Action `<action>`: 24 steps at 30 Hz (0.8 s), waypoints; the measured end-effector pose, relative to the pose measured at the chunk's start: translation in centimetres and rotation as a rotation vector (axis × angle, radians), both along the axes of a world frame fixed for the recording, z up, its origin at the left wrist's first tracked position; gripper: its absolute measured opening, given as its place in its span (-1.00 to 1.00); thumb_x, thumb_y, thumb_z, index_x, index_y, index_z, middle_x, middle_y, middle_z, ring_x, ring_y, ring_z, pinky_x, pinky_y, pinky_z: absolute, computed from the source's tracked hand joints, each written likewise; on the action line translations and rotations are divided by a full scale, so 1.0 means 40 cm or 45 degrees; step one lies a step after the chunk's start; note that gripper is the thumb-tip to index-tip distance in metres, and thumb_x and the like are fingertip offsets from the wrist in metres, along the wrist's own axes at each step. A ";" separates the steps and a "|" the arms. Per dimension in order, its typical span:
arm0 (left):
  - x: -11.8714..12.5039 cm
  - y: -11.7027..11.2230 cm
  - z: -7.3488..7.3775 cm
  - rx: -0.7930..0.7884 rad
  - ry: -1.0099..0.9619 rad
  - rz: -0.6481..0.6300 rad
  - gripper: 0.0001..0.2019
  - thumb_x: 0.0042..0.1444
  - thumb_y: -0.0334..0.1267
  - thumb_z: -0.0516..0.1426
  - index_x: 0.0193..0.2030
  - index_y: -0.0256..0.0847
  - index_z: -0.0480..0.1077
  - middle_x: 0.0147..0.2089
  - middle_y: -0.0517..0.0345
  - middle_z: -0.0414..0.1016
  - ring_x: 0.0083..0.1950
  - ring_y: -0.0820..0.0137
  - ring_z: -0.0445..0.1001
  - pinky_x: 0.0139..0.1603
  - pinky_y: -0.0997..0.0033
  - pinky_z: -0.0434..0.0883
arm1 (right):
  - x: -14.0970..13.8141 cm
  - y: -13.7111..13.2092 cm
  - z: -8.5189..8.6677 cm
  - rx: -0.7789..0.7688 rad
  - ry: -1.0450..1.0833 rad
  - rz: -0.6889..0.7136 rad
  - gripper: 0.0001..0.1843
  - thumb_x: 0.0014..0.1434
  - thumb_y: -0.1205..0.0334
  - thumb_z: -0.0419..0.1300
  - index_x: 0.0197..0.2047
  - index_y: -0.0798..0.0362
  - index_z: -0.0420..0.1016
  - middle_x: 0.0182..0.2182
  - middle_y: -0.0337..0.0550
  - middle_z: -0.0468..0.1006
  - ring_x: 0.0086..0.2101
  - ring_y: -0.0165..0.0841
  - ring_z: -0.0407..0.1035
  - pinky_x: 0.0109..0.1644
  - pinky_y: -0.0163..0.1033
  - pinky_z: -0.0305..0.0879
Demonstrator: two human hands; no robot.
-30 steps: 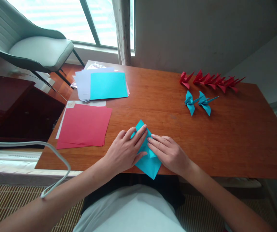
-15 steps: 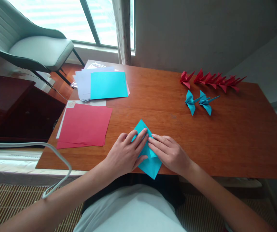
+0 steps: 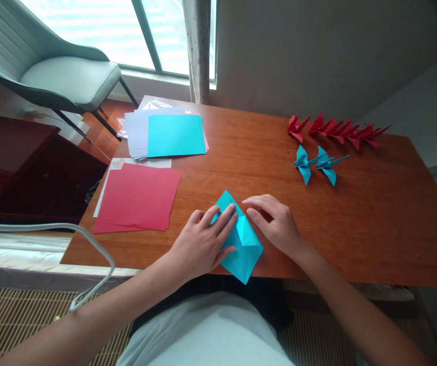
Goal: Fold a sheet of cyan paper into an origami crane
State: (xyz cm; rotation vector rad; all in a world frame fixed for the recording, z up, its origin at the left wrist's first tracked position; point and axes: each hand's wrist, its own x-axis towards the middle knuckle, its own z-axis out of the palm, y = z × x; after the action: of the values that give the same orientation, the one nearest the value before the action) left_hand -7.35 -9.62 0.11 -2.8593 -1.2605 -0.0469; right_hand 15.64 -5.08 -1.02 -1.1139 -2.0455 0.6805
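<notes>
Paper (image 3: pixel 242 254), blue and part-folded, lies at the near edge of the table (image 3: pixel 374 218); further folds likely remain. Red birds (image 3: pixel 298 128) and two blue birds (image 3: pixel 303 164) appear completed. Left hand (image 3: pixel 203 238) presses the paper flat without gripping; right hand (image 3: pixel 279 226), just beside, holds nothing.

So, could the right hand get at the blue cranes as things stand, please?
Probably yes: the right hand looks free of the folded paper, and nothing visible stands between it and the blue cranes.
</notes>
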 end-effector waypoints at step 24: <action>0.001 -0.001 -0.001 -0.050 -0.044 0.022 -0.39 0.42 0.07 -0.15 0.45 -0.22 0.20 0.53 0.05 0.11 0.27 0.05 0.20 0.04 0.04 0.22 | -0.122 0.177 -0.012 -0.094 -0.441 -0.115 -0.83 0.22 0.19 0.32 -0.40 -0.02 0.49 -0.41 -0.22 0.56 -0.32 -0.30 0.39 -0.22 -0.20 0.23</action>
State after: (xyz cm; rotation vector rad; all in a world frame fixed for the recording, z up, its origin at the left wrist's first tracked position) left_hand -7.31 -9.67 0.06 -2.8927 -1.3072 -0.0725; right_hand 10.75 1.99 -1.51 -1.4403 -2.2532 0.5510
